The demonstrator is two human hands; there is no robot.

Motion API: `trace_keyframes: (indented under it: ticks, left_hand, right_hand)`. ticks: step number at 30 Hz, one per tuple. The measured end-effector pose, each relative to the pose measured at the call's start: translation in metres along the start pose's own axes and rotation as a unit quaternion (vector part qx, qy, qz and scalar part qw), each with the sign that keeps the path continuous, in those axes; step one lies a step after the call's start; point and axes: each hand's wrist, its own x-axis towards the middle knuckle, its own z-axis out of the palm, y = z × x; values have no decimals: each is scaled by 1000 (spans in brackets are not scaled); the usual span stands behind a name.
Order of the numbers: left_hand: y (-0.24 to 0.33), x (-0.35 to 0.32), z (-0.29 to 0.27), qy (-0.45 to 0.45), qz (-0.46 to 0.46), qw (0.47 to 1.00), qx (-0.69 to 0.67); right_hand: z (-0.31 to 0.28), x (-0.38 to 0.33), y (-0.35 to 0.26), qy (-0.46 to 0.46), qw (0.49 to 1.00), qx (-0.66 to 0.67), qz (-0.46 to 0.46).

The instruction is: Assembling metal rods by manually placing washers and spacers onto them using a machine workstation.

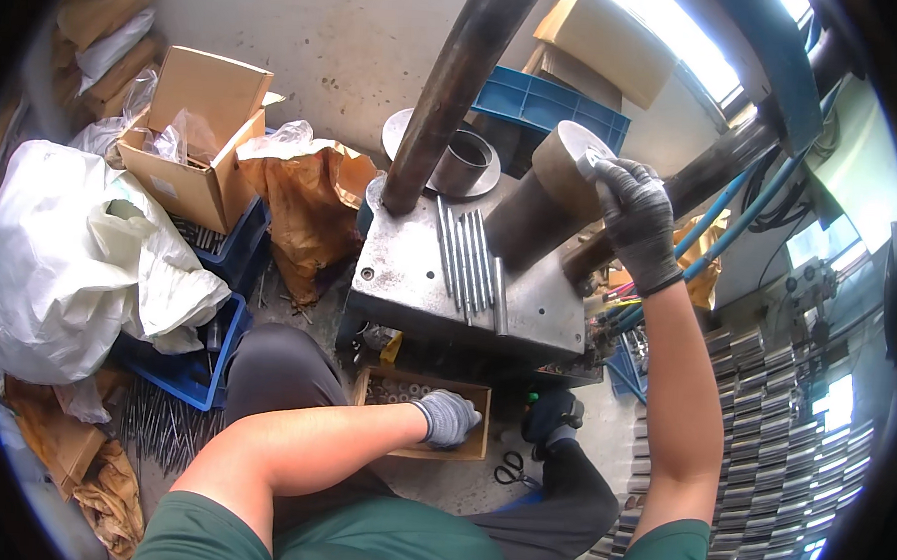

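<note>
My left hand point(448, 417), in a grey glove, reaches down into a shallow brown wooden tray point(476, 443) of small metal parts on the floor; its fingers are curled among the parts and what they hold is hidden. My right hand point(633, 216), in a dark grey glove, is raised and grips the end of a thick metal cylinder point(532, 209) on a grey steel machine block point(408, 283). Several thin metal rods point(464, 261) lie side by side on that block.
A dark steel column point(455, 90) rises from the block beside a metal ring point(466, 163). Left are an open cardboard box point(200, 134), white bags point(64, 253), blue crates point(186, 374) and loose rods. Scissors point(512, 470) lie on the floor. Stacked metal pieces point(782, 445) fill the right.
</note>
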Motion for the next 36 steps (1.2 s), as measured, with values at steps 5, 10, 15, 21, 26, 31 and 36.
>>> trace_keyframes:
  ticks: [5,10,15,21,26,31,36]
  left_hand:
    - [-10,7,15,-22,-7,1000,15]
    - [-8,9,17,-52,-12,998,31]
    - [-10,8,18,-58,-12,998,27]
    - [-10,5,31,-43,10,999,23]
    - [1,-5,16,-47,17,997,55]
    - [-4,-8,31,-136,-9,987,83]
    - [-29,-8,-1,-73,-138,986,60]
  right_hand:
    - [16,17,21,-40,994,50,93]
    - [19,27,32,-85,986,-4,146]
    - [22,30,29,-80,985,-57,141]
    - [13,-9,-6,91,993,18,80]
    - [19,-146,-74,34,983,166,71]
    - [111,-314,-136,-278,925,233,117]
    - [185,-369,-166,-637,726,235,107]
